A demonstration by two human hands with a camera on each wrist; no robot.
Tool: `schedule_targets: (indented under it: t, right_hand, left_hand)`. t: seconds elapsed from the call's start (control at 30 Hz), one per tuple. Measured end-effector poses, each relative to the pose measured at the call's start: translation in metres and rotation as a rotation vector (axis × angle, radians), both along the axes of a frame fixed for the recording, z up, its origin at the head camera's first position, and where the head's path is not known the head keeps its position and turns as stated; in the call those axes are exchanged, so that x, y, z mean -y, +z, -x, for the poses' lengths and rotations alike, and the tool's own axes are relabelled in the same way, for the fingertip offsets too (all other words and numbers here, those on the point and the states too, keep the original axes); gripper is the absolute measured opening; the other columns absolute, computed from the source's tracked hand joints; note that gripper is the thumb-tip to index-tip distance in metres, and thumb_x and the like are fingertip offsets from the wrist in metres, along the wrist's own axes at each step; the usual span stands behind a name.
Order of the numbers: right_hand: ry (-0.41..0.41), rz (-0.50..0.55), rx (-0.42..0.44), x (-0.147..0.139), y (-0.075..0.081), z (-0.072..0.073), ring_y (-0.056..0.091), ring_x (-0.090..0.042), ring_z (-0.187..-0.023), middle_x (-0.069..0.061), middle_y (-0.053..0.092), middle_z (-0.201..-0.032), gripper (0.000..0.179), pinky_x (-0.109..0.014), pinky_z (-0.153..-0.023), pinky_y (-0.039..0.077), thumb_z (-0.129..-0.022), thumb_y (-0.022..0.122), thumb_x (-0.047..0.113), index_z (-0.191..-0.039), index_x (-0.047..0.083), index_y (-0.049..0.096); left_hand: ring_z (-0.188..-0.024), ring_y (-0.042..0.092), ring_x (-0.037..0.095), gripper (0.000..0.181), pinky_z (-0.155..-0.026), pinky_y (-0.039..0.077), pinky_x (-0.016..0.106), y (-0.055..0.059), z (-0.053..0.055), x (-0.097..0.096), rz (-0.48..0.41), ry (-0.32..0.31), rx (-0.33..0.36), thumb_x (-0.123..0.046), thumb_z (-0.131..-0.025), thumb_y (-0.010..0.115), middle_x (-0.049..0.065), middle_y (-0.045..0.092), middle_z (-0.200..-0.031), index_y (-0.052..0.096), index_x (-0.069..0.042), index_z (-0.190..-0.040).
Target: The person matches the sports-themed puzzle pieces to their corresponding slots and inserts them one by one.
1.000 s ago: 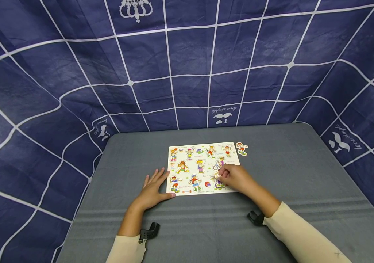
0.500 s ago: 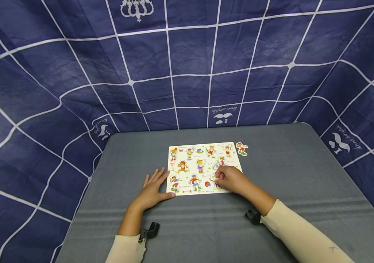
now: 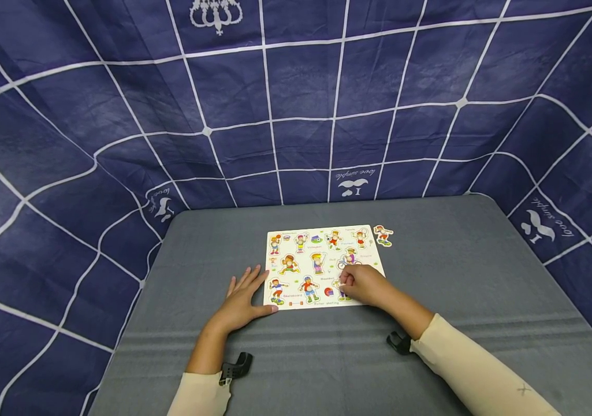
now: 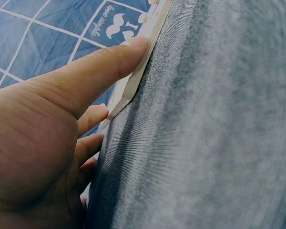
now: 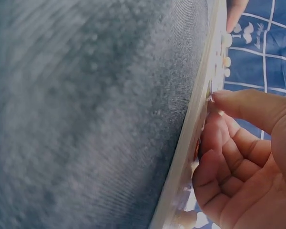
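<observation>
A white wooden peg puzzle board [image 3: 303, 273] printed with sporty children lies on the grey table. My left hand [image 3: 238, 301] spreads its fingers along the board's left side, the thumb resting on its near left corner, as the left wrist view also shows. At the near right corner, my right hand [image 3: 369, 285] pinches a figure-shaped puzzle piece [image 3: 344, 296] between thumb and curled fingers; the hand hides most of it. In the right wrist view the thumb and fingertips are right at the board's surface, beside its thick edge [image 5: 183, 148].
A loose skateboarder puzzle piece [image 3: 383, 236] lies on the table just off the board's far right corner. Several knobbed pieces, such as a runner [image 3: 289, 264], sit in the board. A blue gridded cloth [image 3: 301, 144] hangs round the table's back and sides.
My right hand has shifted slightly left and toward me with the puzzle piece, uncovering the cyclist, and has since stayed almost still over the near right corner. The left hand has not moved.
</observation>
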State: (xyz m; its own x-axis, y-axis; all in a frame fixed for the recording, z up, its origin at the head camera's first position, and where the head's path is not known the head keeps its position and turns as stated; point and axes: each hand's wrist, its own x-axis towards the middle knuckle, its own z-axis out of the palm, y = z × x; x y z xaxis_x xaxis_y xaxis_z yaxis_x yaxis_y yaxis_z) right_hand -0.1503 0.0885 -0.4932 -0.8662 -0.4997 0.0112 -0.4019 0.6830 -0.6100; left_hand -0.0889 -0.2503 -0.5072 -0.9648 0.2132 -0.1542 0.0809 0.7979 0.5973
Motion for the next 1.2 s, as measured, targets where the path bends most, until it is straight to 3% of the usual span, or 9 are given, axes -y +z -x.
schedule_targets:
  t: [0.8,1.2]
  right_hand:
    - [0.027,0.043,0.036,-0.004,-0.005,0.001,0.048,-0.001,-0.063,0.007,0.058,-0.068,0.012,-0.02,-0.06,0.04,-0.084,0.077,0.01,-0.081,0.013,0.065]
    - [-0.016,0.224,0.111,-0.013,-0.011,0.003,0.055,0.001,-0.068,0.004,0.065,-0.076,0.004,-0.016,-0.064,0.048,-0.084,0.075,0.007,-0.088,0.007,0.073]
  left_hand:
    - [-0.16,0.006,0.031,0.099,-0.126,-0.005,0.061,-0.001,0.0,0.0,0.004,0.004,0.001,-0.052,-0.08,0.082,0.005,0.018,-0.171,0.032,-0.022,-0.161]
    - [-0.16,0.006,0.032,0.099,-0.126,-0.005,0.062,0.0,-0.001,0.0,0.001,0.004,0.0,-0.052,-0.08,0.081,0.005,0.019,-0.171,0.032,-0.022,-0.161]
